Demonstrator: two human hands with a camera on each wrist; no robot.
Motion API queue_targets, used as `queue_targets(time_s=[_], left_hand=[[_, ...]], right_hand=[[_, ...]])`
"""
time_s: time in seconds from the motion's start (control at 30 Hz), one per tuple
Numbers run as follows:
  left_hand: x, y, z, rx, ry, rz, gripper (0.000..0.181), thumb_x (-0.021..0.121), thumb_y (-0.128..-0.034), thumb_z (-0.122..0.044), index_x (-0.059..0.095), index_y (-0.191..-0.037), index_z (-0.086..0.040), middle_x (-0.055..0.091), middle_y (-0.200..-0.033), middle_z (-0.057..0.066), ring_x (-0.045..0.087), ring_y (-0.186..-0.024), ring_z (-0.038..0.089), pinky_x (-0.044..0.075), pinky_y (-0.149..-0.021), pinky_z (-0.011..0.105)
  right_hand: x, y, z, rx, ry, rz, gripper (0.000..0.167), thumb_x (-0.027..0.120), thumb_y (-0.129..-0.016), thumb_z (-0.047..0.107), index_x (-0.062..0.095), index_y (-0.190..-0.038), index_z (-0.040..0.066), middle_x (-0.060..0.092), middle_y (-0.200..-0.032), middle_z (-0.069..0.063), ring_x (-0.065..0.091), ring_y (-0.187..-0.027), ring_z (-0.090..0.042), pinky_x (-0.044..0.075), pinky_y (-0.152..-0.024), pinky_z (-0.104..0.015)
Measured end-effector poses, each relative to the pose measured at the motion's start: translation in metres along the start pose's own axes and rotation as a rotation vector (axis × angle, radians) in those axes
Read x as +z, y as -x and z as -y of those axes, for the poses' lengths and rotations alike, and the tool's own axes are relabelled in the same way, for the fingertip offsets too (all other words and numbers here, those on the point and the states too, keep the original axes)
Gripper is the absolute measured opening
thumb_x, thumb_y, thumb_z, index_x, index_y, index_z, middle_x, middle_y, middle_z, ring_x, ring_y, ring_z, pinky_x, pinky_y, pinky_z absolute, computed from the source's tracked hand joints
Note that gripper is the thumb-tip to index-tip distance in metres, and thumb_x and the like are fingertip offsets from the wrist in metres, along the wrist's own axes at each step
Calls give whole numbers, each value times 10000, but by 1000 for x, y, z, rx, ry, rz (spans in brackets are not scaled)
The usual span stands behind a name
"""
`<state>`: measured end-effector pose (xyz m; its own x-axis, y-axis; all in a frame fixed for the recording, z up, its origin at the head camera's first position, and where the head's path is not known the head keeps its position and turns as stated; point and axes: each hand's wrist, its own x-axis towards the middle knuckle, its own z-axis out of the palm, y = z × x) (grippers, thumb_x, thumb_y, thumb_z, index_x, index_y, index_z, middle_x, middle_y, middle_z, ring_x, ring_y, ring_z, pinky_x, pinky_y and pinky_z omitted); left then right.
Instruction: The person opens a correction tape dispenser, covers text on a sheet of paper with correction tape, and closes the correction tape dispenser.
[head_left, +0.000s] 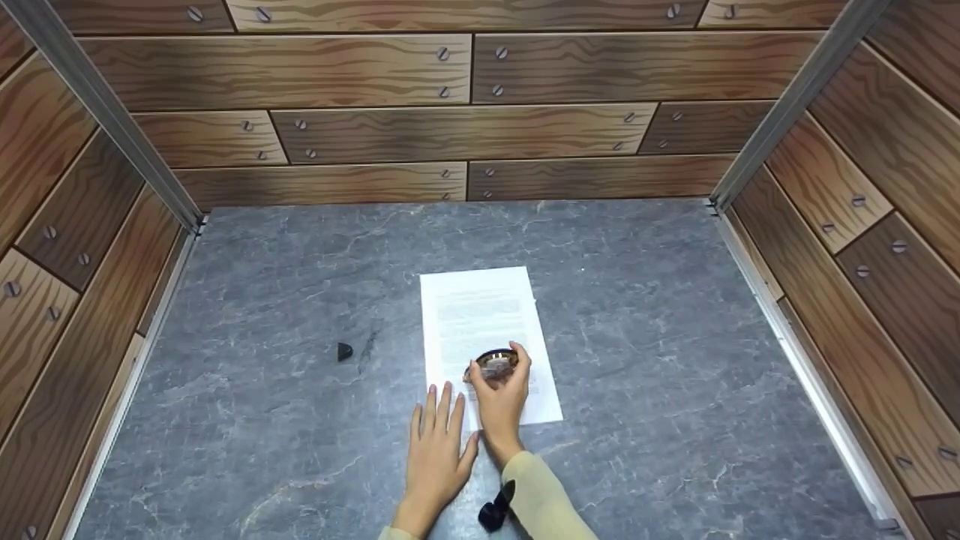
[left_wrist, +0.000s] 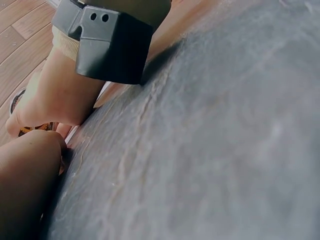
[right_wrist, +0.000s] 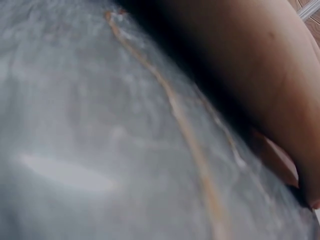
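A sheet of printed white paper (head_left: 480, 300) lies on the grey marbled tabletop. Over its lower half, my right hand (head_left: 504, 397) grips a round, glossy object with a dark rim and amber-brown markings (head_left: 496, 364), thumb on its left side and a finger on its right. In the left wrist view, part of that object's rim (left_wrist: 17, 99) shows beyond the right hand (left_wrist: 60, 97). My left hand (head_left: 437, 450) lies palm down with straight fingers, its fingertips by the paper's lower left edge. The right wrist view shows mostly blurred tabletop and bare skin; the held object is hidden there.
A small black wedge-shaped piece (head_left: 344, 352) lies on the tabletop (head_left: 262, 420) left of the paper. Wood-patterned panels (head_left: 375, 71) with metal corner posts (head_left: 112, 120) enclose the back and both sides. A black device (head_left: 493, 514) sits at the right wrist.
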<state>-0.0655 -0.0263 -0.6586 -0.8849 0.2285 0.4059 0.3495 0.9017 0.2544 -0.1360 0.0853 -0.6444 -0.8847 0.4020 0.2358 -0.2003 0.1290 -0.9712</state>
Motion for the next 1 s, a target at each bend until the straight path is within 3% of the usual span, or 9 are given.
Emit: queue_targets(time_s=[0.4, 0.7, 0.93, 1.0], left_hand=[[3, -1, -1, 19, -6, -49, 598, 622, -909, -377, 557, -1386, -23, 426, -1513, 197, 362, -1396, 420, 315, -1083, 606], [5, 1, 0, 13, -10, -71, 601, 638, -899, -403, 577, -1371, -35, 449, -1497, 192, 371, -1395, 415, 324, -1083, 598], [3, 1, 0, 15, -6, -75, 608, 652, -895, -401, 578, -1370, -29, 452, -1495, 194, 379, -1391, 415, 332, -1076, 599], [4, 1, 0, 15, 4, -83, 608, 656, -894, -397, 577, -1369, -27, 454, -1492, 198, 382, -1388, 419, 332, -1073, 604]], right_hand=[[1, 0, 2, -63, 45, -4, 714, 770, -865, 131, 353, -1428, -4, 445, -1294, -237, 623, -1012, -339, 596, -712, -302], [3, 0, 6, -107, 48, -2, 696, 773, -844, 36, 383, -1418, -11, 456, -1258, -207, 652, -880, -322, 599, -640, -298], [0, 4, 40, -113, 71, 4, 654, 747, -847, -14, 397, -1400, -24, 468, -1224, -214, 653, -846, -317, 594, -649, -287], [2, 3, 32, -121, 77, -7, 666, 752, -843, -13, 396, -1405, -30, 471, -1221, -218, 652, -833, -314, 594, -639, -297]])
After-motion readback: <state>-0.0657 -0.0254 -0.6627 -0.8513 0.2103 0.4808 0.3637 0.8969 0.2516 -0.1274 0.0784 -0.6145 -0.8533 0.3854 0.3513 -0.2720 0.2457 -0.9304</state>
